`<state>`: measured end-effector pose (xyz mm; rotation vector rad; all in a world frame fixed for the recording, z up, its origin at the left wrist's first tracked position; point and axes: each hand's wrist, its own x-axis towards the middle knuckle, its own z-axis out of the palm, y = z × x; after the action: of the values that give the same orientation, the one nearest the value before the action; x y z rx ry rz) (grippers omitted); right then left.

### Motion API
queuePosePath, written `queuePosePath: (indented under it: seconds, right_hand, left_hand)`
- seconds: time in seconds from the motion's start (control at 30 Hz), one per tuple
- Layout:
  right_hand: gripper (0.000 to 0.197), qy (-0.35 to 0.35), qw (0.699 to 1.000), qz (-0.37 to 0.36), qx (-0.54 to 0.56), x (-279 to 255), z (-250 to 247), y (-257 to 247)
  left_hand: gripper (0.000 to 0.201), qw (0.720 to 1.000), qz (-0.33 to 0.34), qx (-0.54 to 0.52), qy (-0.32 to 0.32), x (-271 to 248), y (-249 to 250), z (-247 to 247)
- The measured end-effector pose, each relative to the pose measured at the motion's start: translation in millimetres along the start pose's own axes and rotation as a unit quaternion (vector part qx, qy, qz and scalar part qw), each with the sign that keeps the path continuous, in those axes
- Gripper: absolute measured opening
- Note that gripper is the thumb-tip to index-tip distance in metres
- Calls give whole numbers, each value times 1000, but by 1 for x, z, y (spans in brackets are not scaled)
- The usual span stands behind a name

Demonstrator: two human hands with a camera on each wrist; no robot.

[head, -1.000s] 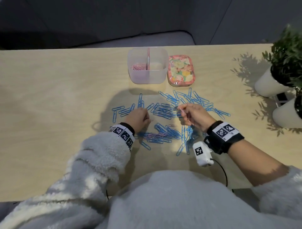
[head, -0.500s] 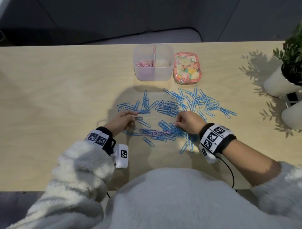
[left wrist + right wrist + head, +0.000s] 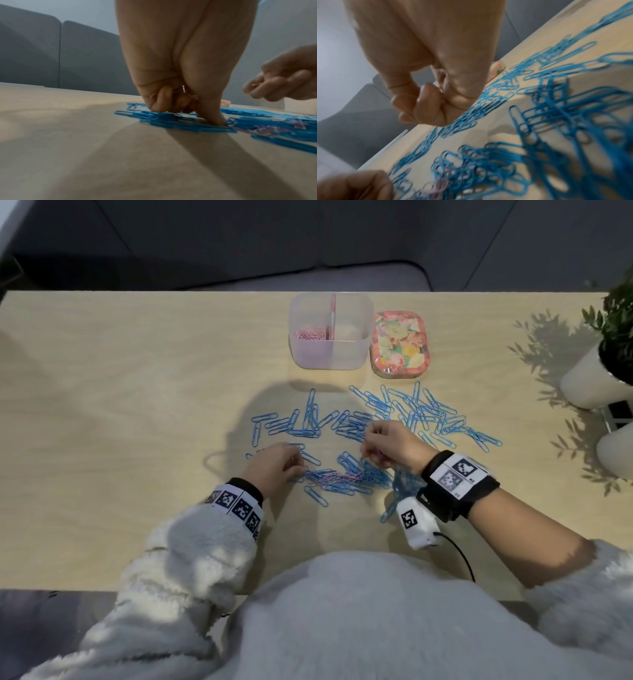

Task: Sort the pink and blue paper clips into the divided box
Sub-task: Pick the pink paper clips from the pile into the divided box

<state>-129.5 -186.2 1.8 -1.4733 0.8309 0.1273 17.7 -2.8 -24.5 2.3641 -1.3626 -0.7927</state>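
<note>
Blue paper clips (image 3: 411, 412) lie scattered over the table's middle. A few pink clips (image 3: 337, 477) are tangled in the near heap (image 3: 443, 180). My left hand (image 3: 298, 469) is down on that heap's left end. Its fingers (image 3: 159, 100) curl round several pink clips (image 3: 184, 90), and one fingertip presses the blue clips (image 3: 171, 121). My right hand (image 3: 368, 446) hovers just above the heap with its fingers (image 3: 428, 100) curled into the palm, pinching a thin pink clip (image 3: 254, 85). The clear divided box (image 3: 356, 350) stands behind, with pink clips (image 3: 310, 333) in its left compartment.
A floral lid (image 3: 400, 344) lies right of the box. Two white plant pots (image 3: 589, 381) stand at the table's right edge. A cable (image 3: 459, 556) runs from the right wrist camera toward the table's near edge. Bare tabletop lies to the left.
My right hand dropped to the heap and has lifted slightly again. My left hand slid right, onto the pink clips in the heap.
</note>
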Motion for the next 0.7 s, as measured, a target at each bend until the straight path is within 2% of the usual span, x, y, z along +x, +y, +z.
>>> queuePosePath:
  seconds: [0.1, 0.17, 0.27, 0.33, 0.37, 0.43, 0.47, 0.57, 0.7]
  right_hand:
    - [25, -24, 999, -16, -32, 1, 17, -5]
    - [30, -41, 993, -47, -101, 2, 29, -3]
    - [32, -53, 967, -116, -221, 6, 44, 4]
    - [22, -58, 938, -131, -315, 9, 50, 8]
    - [20, -56, 914, -130, -380, 10, 52, 9]
    - [22, -54, 874, -127, -467, 12, 52, 10]
    - [22, -52, 872, -123, -470, 13, 50, 10]
    - [16, -31, 901, -106, -421, 16, 39, 7]
    - [22, 14, 924, -110, -367, 21, 20, 7]
  left_hand:
    - [12, 1000, -3, -12, -5, 2, 4, 4]
    - [13, 1000, -5, -3, 2, 2, 7, 5]
    - [11, 1000, -5, 7, 10, 2, 10, 7]
    - [9, 1000, -2, -11, 11, 0, 9, 7]
    - [9, 1000, -3, -28, 14, 0, 8, 7]
    - [10, 997, -12, -69, 24, -1, 4, 4]
    - [9, 995, -24, -90, 29, -1, 1, 1]
    - [9, 983, -65, -169, 34, -2, -6, -7]
    - [11, 952, -112, -284, 3, -2, -10, -12]
